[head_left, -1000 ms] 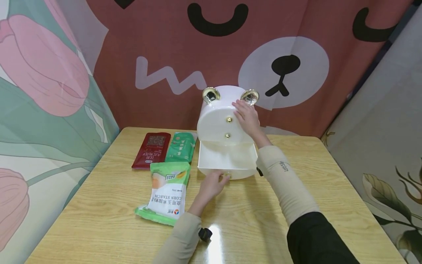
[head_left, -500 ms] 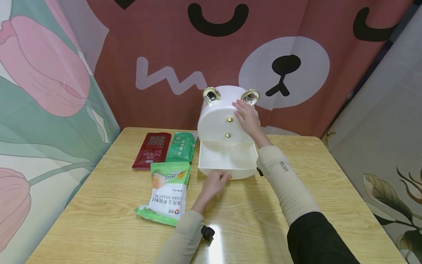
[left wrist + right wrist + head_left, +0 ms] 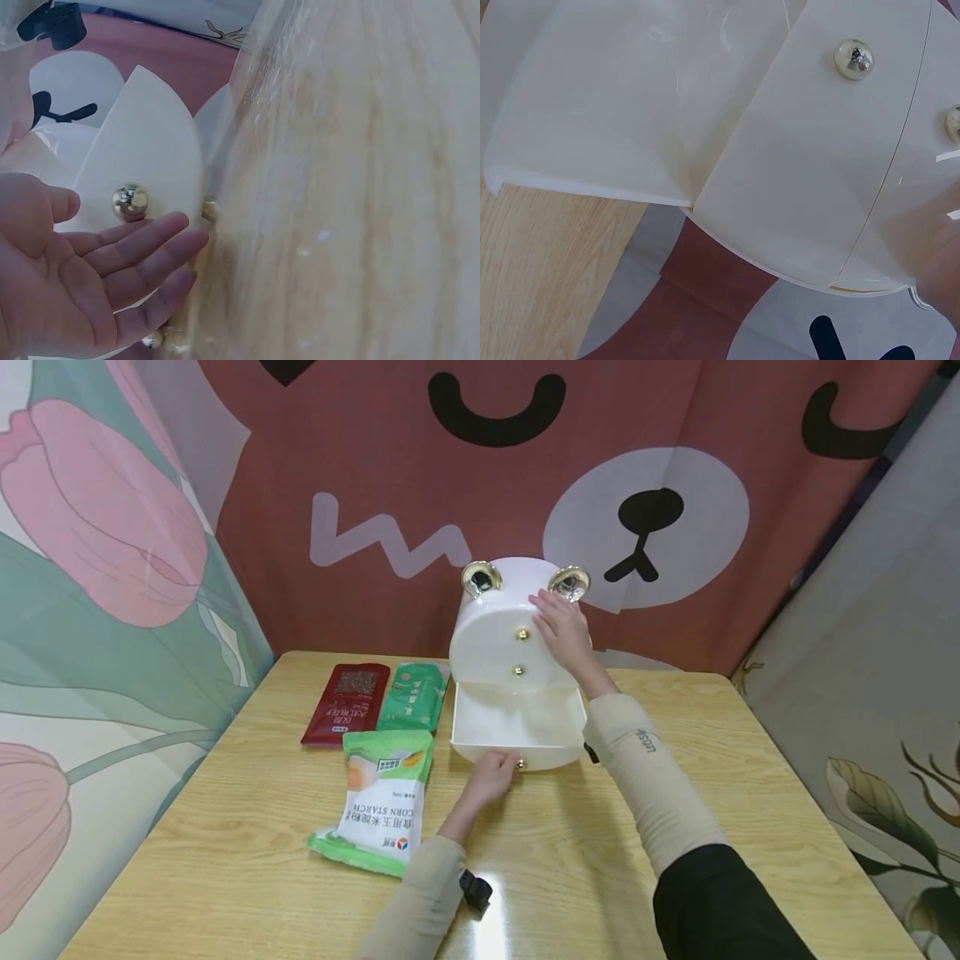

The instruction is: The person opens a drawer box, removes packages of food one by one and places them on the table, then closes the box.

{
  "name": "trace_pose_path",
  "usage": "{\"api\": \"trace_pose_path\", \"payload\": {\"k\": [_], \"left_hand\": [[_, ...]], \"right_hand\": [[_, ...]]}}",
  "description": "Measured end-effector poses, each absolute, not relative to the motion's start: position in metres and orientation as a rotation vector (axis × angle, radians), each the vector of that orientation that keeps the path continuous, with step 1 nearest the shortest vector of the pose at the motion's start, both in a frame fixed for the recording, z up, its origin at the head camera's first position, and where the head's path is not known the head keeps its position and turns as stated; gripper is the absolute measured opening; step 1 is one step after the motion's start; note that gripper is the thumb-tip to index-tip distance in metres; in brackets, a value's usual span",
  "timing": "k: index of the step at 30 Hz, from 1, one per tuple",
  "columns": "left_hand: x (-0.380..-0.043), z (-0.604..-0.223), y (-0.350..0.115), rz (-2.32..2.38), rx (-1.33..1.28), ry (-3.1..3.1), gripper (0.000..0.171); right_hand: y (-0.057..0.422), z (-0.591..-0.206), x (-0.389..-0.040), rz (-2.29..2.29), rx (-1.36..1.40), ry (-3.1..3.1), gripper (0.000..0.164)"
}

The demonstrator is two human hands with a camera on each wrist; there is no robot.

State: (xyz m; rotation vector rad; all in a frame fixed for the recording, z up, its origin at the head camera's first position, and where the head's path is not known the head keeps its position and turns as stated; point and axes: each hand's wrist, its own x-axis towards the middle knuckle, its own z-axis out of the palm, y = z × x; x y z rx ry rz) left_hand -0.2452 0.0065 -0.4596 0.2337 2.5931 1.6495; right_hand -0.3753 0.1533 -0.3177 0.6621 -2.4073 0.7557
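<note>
A white rounded drawer box (image 3: 483, 647) with gold-rimmed, eye-like rounds on top stands at the back of the table. Its bottom drawer (image 3: 517, 717) is pulled out, showing a bare white inside. My left hand (image 3: 491, 777) is at the drawer's front, beside its gold knob (image 3: 130, 202). In the left wrist view the fingers are loosely extended below the knob, with the thumb apart from them. My right hand (image 3: 564, 631) rests with spread fingers on the box's upper right front, near the right eye; only an edge of it shows in the right wrist view.
Left of the box lie a dark red pouch (image 3: 347, 703) and a green packet (image 3: 414, 695). Closer in is a green-and-white corn starch bag (image 3: 378, 802), near my left forearm. A printed curtain (image 3: 375, 610) hangs behind the wooden table (image 3: 675, 735).
My left hand has shifted slightly right along the drawer front, and its fingers have loosened, leaving the knob in sight. The right hand and the drawer have stayed in place.
</note>
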Motion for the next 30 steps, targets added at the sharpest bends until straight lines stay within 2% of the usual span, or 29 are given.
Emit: {"api": "trace_pose_path", "payload": {"k": [8,15,30], "left_hand": [[-0.246,-0.463,0.008,1.894,0.017,2.119,0.040],[-0.247,-0.464,0.007,1.948,-0.003,1.964,0.039],[-0.250,-0.474,0.010,2.223,-0.100,1.430,0.028]], "right_hand": [[0.153,-0.318,-0.374,0.757,0.655,-2.425,0.034],[0.153,-0.318,-0.375,0.753,0.655,-2.424,0.034],[0.153,-0.319,-0.375,0.753,0.657,-2.393,0.034]]}}
